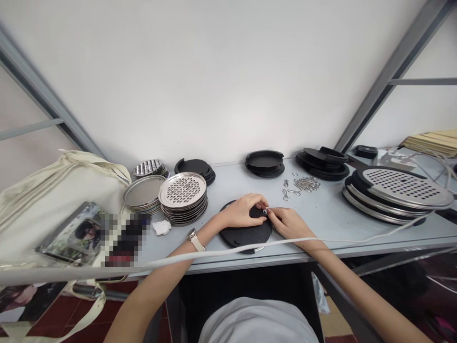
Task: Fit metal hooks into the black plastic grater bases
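Note:
A round black plastic disc lies flat near the front edge of the table, a thin silvery rim showing at its lower right. My left hand, with a watch on the wrist, lies over it, thumb and fingers curled to grip it near its right edge. Between the fingertips of both hands is a small metal clip. My right hand pinches this clip from the right, at the disc's edge. The fingertips partly hide the clip, so how it sits on the disc is unclear.
Behind my right hand lies a pile of metal clips. Grater plates and plain metal discs are stacked left. Black holders stand along the wall; assembled graters are right. A white cable crosses in front. A bag sits left.

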Demonstrator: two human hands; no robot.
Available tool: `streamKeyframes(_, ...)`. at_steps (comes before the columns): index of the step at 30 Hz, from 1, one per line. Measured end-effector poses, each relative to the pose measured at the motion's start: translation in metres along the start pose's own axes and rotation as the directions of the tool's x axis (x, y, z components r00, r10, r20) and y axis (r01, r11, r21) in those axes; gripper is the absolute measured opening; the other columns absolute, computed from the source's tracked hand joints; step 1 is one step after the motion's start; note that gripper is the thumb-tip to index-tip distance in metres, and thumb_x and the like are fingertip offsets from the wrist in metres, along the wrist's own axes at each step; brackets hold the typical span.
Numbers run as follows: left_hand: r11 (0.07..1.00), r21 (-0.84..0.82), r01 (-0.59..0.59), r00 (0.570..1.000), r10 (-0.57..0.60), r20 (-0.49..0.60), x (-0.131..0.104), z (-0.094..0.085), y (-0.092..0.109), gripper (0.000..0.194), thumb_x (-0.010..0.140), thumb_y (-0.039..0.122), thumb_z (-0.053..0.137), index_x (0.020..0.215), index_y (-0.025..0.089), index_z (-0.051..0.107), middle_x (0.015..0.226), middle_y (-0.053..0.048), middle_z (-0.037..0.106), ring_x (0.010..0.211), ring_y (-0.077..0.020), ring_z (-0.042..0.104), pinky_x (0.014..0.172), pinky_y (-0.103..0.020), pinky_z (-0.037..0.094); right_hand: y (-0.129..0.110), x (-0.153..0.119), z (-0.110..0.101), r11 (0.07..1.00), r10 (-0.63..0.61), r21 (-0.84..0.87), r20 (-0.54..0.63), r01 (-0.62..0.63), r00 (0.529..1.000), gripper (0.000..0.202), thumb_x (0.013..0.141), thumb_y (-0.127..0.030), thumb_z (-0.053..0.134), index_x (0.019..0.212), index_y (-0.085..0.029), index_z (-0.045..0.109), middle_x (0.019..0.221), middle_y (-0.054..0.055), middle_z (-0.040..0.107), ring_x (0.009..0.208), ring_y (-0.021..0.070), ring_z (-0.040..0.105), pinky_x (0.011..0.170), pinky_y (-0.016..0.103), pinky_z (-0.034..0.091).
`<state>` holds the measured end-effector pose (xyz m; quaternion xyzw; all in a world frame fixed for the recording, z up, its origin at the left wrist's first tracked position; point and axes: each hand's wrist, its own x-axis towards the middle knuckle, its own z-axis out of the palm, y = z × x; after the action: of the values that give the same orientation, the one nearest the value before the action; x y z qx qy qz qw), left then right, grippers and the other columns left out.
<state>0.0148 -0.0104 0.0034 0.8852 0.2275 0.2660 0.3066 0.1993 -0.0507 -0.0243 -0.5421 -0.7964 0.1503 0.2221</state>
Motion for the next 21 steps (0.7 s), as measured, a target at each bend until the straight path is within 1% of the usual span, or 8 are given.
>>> streamKeyframes(3,1.0,0.013,-0.005,1.0,0.006,-0.005,-0.0003,-0.0007,0.001,0.029,0.071,0.013,0.059,0.099,0.018,0.052,0.098,-0.004,0.058,0.09,-0.0155,0.054,0.087,-0.031,0.043,-0.0002,0.0003,0.0015,0.999,0.012,-0.03,0.007,-0.012,1.0,0.045,0.092,-0.034,0.027,0.066,-0.017,0.06,0.068,0.008,0.066,0.059,0.0155,0.055,0.057,0.025,0.033)
streamKeyframes(9,0.999,0.018,-0.045,0.999,0.045,-0.016,-0.0008,-0.0003,-0.0016,0.03,0.071,0.015,0.06,0.1,0.018,0.052,0.099,-0.004,0.058,0.089,-0.015,0.054,0.085,-0.03,0.043,-0.0029,0.0005,0.0041,0.986,0.074,-0.148,-0.003,-0.074,0.997,0.044,0.091,-0.034,0.028,0.069,-0.017,0.062,0.072,0.01,0.067,0.063,0.017,0.059,0.059,0.025,0.033)
streamKeyframes(14,0.999,-0.021,-0.032,0.999,0.032,-0.006,-0.0005,0.0012,-0.0047,0.03,0.072,0.016,0.06,0.101,0.017,0.052,0.099,-0.005,0.059,0.09,-0.0143,0.056,0.085,-0.028,0.045,-0.0019,0.0004,0.0023,0.992,0.037,-0.119,0.014,-0.035,0.999,0.044,0.091,-0.033,0.029,0.07,-0.017,0.063,0.071,0.009,0.068,0.063,0.0164,0.059,0.058,0.025,0.033)
streamKeyframes(21,0.996,-0.088,0.017,1.0,-0.017,0.012,-0.0008,0.0013,-0.0037,0.033,0.073,0.015,0.061,0.105,0.018,0.053,0.096,-0.003,0.063,0.091,-0.0144,0.059,0.084,-0.028,0.046,0.002,-0.0012,0.0038,0.995,0.013,-0.102,-0.011,-0.014,1.0,0.042,0.092,-0.033,0.028,0.07,-0.018,0.06,0.069,0.008,0.066,0.06,0.0161,0.057,0.058,0.025,0.031)
